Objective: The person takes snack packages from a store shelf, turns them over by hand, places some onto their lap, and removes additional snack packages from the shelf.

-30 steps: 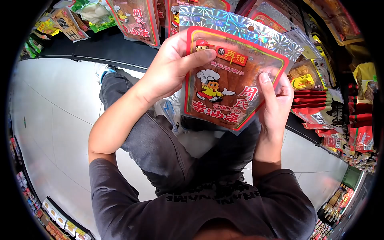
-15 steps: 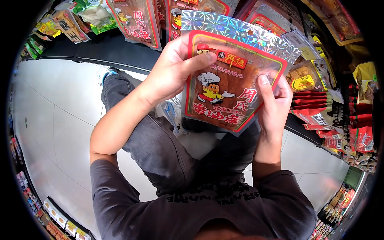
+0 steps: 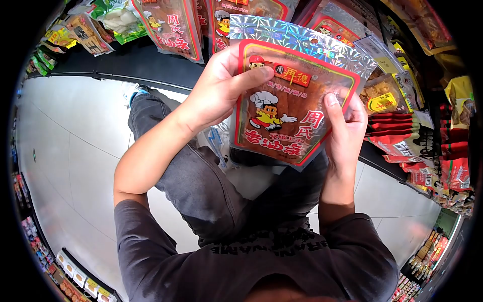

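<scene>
A red-bordered clear snack packet [image 3: 292, 110] with a shiny silver top strip is held up above my lap, its printed front facing me. My left hand [image 3: 229, 83] grips its upper left edge, thumb on the front near the small logo and fingers hidden behind. On the right edge, my right hand [image 3: 344, 121] pinches the packet, thumb on the front and the other fingers behind it. Similar red-bordered packets [image 3: 173, 30] hang on the shelf just beyond, and a price tag [image 3: 380, 53] shows to the right of the silver strip.
The dark shelf edge [image 3: 126, 70] curves across in front. Red snack bags [image 3: 397, 136] and a yellow-labelled packet [image 3: 385, 95] line the right side; green and white bags [image 3: 118, 17] are at the upper left. My bent legs [image 3: 201, 186] are over the pale tiled floor [image 3: 75, 141].
The packet and both hands have shifted very slightly down in view, with the grip unchanged. More of the price tag shows beside the silver strip.
</scene>
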### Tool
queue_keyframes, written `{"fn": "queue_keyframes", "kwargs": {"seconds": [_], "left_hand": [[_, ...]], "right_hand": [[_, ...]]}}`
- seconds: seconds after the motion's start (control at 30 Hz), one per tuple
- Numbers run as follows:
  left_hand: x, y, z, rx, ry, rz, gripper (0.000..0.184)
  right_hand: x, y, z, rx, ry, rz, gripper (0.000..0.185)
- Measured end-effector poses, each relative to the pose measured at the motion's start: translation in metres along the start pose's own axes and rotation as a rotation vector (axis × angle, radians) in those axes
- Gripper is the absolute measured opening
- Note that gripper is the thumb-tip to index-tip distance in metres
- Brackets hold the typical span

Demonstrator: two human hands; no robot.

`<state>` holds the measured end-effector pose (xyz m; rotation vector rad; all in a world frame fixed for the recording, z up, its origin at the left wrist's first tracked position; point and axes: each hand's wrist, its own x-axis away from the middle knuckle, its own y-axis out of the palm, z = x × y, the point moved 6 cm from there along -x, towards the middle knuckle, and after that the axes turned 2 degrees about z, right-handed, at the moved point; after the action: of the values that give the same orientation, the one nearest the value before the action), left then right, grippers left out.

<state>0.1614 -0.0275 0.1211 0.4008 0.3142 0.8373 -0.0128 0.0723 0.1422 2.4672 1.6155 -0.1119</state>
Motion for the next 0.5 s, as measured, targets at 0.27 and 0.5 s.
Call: {"fn": "queue_keyframes", "kwargs": {"seconds": [0.27,0.5], "left_hand": [[-0.0004,0.0019,0.0004,0.002,0.011,-0.019,0.028],[0.0006,0.0031,0.0019,0.021,0.007,0.007,0.028]], "right_hand": [[0.0010,-0.0017,0.0019,-0.007,0.017,0.007,0.014],[0.0020,-0.0019,0.0006,-0.012,0.008,0.009,0.014]]}}
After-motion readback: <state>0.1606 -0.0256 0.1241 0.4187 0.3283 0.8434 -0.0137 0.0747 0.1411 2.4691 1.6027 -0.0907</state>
